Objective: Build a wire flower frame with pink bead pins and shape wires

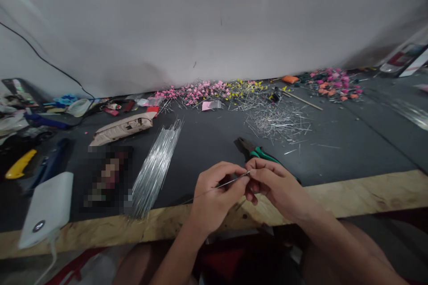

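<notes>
Pinched between the thumb and fingers of my left hand (216, 193) is a thin metal wire (230, 182), slanting down to the left past the palm. My right hand (274, 185) meets it there, thumb and index finger closed on the wire's upper end. Whether more than one wire is held, I cannot tell. Just behind my right hand lie pliers (249, 147) with dark jaws and green-and-black handles, partly covered by that hand. A bundle of long straight wires (155, 167) rests left of my hands. Beyond the pliers spreads a heap of short cut wires (281, 122).
Pink-tipped stems (203, 91), yellow-tipped stems (247, 87) and pink-and-orange tipped stems (336, 84) line the wall. At left are a white power bank (47, 209) with a cable, a crumpled package (123, 128) and a yellow-handled tool (20, 164). A wooden strip (354, 193) edges the table.
</notes>
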The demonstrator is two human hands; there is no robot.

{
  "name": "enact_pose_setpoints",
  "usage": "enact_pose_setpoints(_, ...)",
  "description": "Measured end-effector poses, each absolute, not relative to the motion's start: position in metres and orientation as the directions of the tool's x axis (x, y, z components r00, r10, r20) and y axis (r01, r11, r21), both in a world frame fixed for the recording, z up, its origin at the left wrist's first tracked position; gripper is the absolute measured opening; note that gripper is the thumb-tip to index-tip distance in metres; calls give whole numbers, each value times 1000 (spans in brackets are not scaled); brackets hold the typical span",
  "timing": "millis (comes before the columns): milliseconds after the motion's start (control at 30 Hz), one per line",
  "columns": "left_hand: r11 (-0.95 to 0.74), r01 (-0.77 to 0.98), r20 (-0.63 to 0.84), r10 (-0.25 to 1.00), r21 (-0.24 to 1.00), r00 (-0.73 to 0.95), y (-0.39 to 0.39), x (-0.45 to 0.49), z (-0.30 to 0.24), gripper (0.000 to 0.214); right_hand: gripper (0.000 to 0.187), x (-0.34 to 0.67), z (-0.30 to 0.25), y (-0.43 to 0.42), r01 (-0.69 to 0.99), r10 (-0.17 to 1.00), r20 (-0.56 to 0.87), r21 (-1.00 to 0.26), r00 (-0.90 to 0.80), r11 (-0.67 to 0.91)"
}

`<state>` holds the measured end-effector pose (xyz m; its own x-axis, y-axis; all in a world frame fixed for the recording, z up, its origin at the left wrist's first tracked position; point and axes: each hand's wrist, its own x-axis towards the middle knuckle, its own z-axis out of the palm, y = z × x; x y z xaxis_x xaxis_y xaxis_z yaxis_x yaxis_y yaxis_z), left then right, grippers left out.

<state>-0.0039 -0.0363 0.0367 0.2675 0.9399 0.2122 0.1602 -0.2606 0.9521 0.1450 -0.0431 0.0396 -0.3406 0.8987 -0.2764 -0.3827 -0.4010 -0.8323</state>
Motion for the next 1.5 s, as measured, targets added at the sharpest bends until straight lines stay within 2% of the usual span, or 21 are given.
enact_pose_setpoints(100,-322,194,262,923,927,283,-36,-5,39,8,13,147,39,-43,-415,858,-316,-773,-405,-480)
enact_pose_setpoints(267,-341,216,252,900,915,356,-35,-9,43,8,17,151,37,-44,-440,798,-322,-700,-509,-563)
enact_pose_setpoints(367,-301,233,211,915,925,345,-34,-11,44,9,17,151,38,-44,-417,801,-317,-724,-507,-550)
enact_pose_setpoints(467,-164,227,110,967,960,230,-33,-12,42,7,13,154,40,-41,-351,856,-313,-812,-412,-467)
enact_pose_setpoints(567,-24,154,7,994,988,111,-32,-13,42,3,12,166,36,-34,-141,937,-277,-940,-215,-310)
enact_pose_setpoints(600,-1,131,-11,996,991,93,-31,-13,43,3,12,172,33,-32,-15,961,-244,-969,-129,-248)
enact_pose_setpoints(667,11,100,-19,997,995,78,-31,-15,44,3,16,184,22,-26,256,981,-194,-949,-11,-185)
enact_pose_setpoints(767,-23,100,15,997,995,75,-31,-18,45,3,26,201,0,-19,608,993,-119,-788,12,-102)
enact_pose_setpoints(867,-75,143,67,996,987,64,-32,-22,44,5,31,208,-22,-16,801,998,-43,-598,-45,10)
enact_pose_setpoints(933,-121,179,112,992,976,63,-33,-23,43,7,32,210,-31,-16,857,998,-27,-514,-50,29)
enact_pose_setpoints(1000,-187,221,178,982,957,62,-33,-25,43,8,28,211,-34,-16,859,997,-43,-511,-63,32)
enact_pose_setpoints(1100,-295,301,287,955,907,72,-33,-27,41,8,24,213,-25,-17,782,993,-99,-623,-69,-7)
enact_pose_setpoints(1200,-400,400,389,914,825,111,-33,-28,39,9,25,213,-8,-22,595,967,-254,-780,-14,-196)
enact_pose_setpoints(1267,-498,447,481,862,743,160,-33,-29,37,11,20,209,4,-28,418,933,-357,-854,-36,-311)
enact_pose_setpoints(1333,-599,456,572,792,658,215,-32,-28,36,14,20,202,14,-37,243,879,-461,-873,-124,-423)
enact_pose_setpoints(1400,-665,467,636,731,583,247,-30,-29,35,17,27,195,24,-47,110,844,-506,-863,-177,-494)
enact_pose_setpoints(1500,-699,531,685,676,479,273,-26,-31,33,21,39,187,39,-62,81,828,-519,-854,-210,-515)
